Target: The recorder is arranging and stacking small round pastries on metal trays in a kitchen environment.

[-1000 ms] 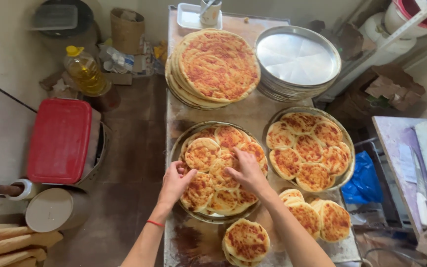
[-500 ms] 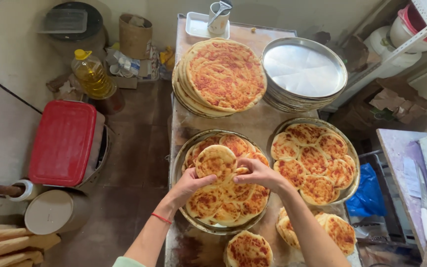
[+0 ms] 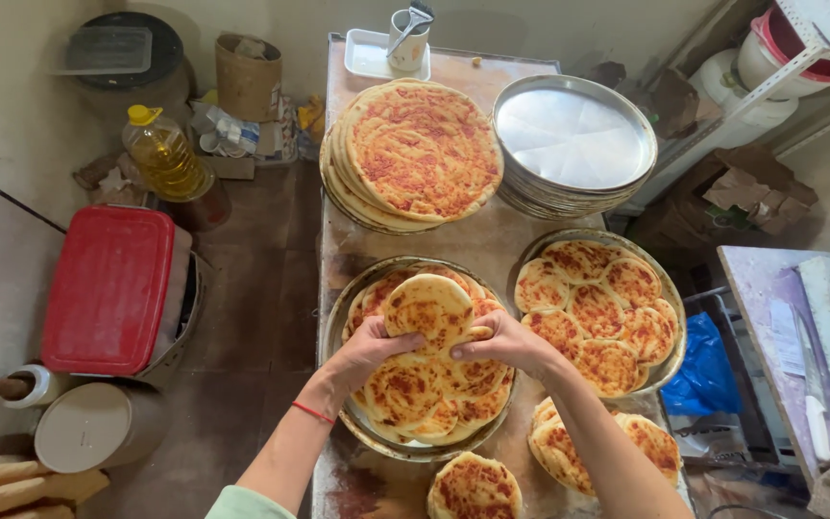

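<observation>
Fingers of the left hand [image 3: 369, 348] and right hand [image 3: 503, 338] curl around 1 small round flatbread [image 3: 431, 308], gripping its lower edge from both sides above the near metal tray [image 3: 336, 317] heaped with similar breads. A 2nd tray [image 3: 670, 298] to the right holds about 8. Beyond stand 1 stack of large flatbreads [image 3: 420, 149] and 1 stack of empty pans [image 3: 573, 144].

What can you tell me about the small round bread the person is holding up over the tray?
The small flatbread is round, pale golden with browned, blistered patches, and looks soft and baked. It is lifted flat above the metal tray of similar breads. The left hand grips its near left edge and the right hand its near right edge. Its underside is hidden.
</observation>
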